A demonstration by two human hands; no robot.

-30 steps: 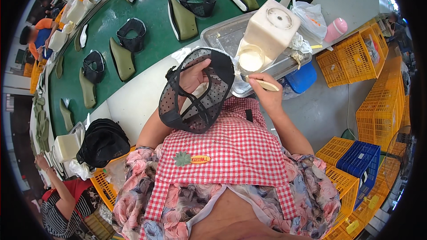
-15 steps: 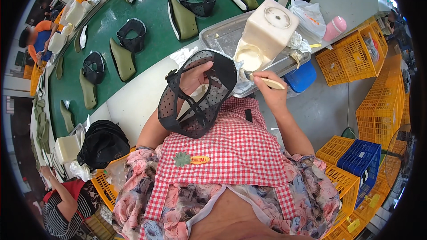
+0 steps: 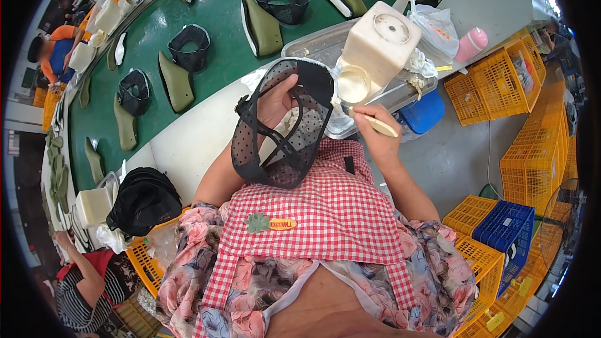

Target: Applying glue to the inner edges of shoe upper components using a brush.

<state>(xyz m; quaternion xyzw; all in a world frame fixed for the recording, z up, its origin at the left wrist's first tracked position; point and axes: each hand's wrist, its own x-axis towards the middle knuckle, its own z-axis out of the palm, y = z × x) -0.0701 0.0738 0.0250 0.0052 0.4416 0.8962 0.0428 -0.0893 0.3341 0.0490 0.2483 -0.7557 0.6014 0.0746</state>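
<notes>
Far left: green conveyor belt (image 3: 206, 56) carried olive soles and black uppers in a row. Near left: stack of black uppers (image 3: 145, 199) over an orange crate. Centre: left hand (image 3: 277, 101) closed inside a black mesh shoe upper (image 3: 283, 126), held above the lap, near the surface edge. Right hand (image 3: 374, 134) pinched a small brush (image 3: 375, 124), tip at the open cup of the cream glue pot (image 3: 374, 50) in the metal tray (image 3: 313, 47). Judgement: brush loading; gluing of this upper not visibly begun.

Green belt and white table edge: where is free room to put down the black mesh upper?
The white table edge, between the left hand and the black pile, is bare. The green belt has small gaps between soles. The metal tray is crowded.
</notes>
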